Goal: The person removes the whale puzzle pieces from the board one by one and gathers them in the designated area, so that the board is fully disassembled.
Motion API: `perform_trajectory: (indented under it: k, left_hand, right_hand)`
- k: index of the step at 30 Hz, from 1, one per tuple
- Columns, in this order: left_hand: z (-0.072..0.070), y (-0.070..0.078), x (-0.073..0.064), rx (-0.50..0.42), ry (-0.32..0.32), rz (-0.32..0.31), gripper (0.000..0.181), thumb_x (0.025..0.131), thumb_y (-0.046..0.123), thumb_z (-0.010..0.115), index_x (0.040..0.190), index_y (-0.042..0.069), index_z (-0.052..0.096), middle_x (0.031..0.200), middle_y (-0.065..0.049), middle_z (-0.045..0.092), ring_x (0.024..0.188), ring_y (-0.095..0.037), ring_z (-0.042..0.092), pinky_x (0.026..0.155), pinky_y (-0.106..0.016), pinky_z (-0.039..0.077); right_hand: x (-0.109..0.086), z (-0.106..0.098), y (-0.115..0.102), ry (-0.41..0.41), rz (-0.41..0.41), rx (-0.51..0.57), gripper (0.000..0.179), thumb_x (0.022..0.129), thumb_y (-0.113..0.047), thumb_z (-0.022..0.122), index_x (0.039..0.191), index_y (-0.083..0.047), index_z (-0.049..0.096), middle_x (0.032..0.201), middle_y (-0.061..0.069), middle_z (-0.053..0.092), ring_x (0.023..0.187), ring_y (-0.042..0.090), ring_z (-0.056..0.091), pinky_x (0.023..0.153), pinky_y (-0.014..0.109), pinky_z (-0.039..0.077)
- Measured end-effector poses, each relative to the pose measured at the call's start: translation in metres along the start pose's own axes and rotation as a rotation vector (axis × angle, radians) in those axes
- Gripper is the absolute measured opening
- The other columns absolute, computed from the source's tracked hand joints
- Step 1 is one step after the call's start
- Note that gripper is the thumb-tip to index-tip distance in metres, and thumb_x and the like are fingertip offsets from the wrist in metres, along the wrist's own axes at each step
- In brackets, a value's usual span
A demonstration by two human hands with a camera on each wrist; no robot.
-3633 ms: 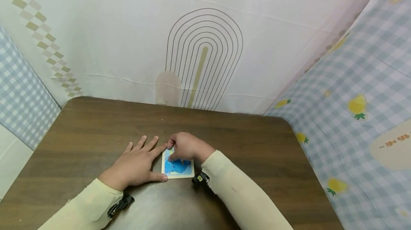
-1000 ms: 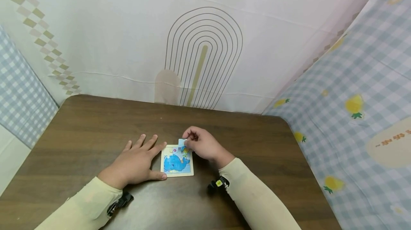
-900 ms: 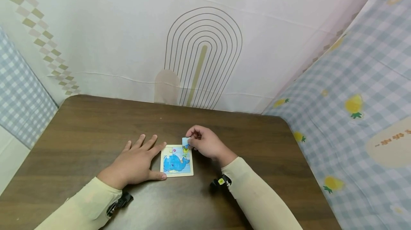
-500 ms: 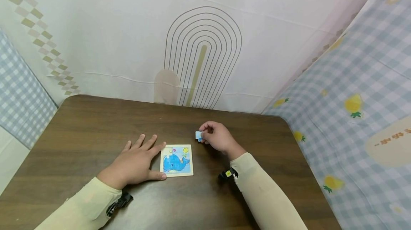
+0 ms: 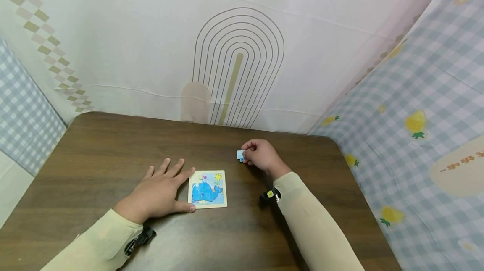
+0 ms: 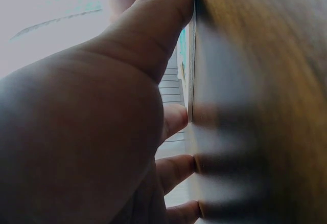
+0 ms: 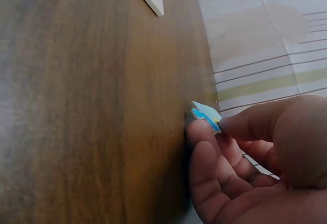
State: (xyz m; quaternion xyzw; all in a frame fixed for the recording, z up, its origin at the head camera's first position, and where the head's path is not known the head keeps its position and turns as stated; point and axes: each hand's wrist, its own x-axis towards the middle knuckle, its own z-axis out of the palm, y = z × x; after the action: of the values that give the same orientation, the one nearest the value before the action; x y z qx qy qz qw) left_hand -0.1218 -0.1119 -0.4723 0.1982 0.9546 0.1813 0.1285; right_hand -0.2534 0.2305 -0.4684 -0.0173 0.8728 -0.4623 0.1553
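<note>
A square puzzle board (image 5: 208,195) with a pale frame and a blue whale picture lies flat on the table. A pale bare patch shows near its upper left corner, and a yellow sun sits at upper right. My left hand (image 5: 155,195) lies spread on the table, thumb and index fingertips at the board's left edge. Beyond the board to the right, my right hand (image 5: 261,153) pinches a small light-blue puzzle piece (image 5: 240,155) between thumb and fingers. In the right wrist view, the puzzle piece (image 7: 207,115) is tilted close over the table, partly covered by the fingertips.
The brown wooden table (image 5: 124,145) meets a white patterned cloth (image 5: 151,44) at its back edge. A blue checked cloth (image 5: 435,86) hangs along the right side, with another at left. Black wrist cameras (image 5: 269,197) sit under both sleeves.
My right hand has lifted the puzzle piece off the board and carried it right and back, toward the table's far edge. The left hand has stayed at the board's left edge.
</note>
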Motion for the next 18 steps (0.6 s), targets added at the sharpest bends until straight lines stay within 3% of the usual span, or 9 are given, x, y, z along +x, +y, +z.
perform_trajectory:
  k: [11,18]
  left_hand:
    - [0.0010,-0.0015,0.0003,0.005,0.003,-0.001,0.112,0.088,0.087,0.074,0.177,0.028,0.039,0.187,-0.017,0.027,0.171,-0.059,0.017,0.127,-0.089,0.018]
    - [0.0022,-0.0021,0.0010,0.010,0.001,-0.003,0.113,0.088,0.088,0.073,0.178,0.029,0.039,0.187,-0.016,0.027,0.171,-0.059,0.017,0.127,-0.089,0.018]
  right_hand:
    - [0.0074,-0.0012,0.0002,-0.007,0.027,-0.050,0.009,0.105,-0.005,0.073,0.113,-0.003,0.077,0.095,0.009,0.078,0.076,0.018,0.074,0.065,0.028,0.061]
    - [0.0100,-0.0043,-0.0039,-0.053,0.025,-0.093,0.007,0.106,-0.006,0.071,0.111,-0.003,0.075,0.095,0.009,0.075,0.075,0.018,0.073,0.065,0.029,0.061]
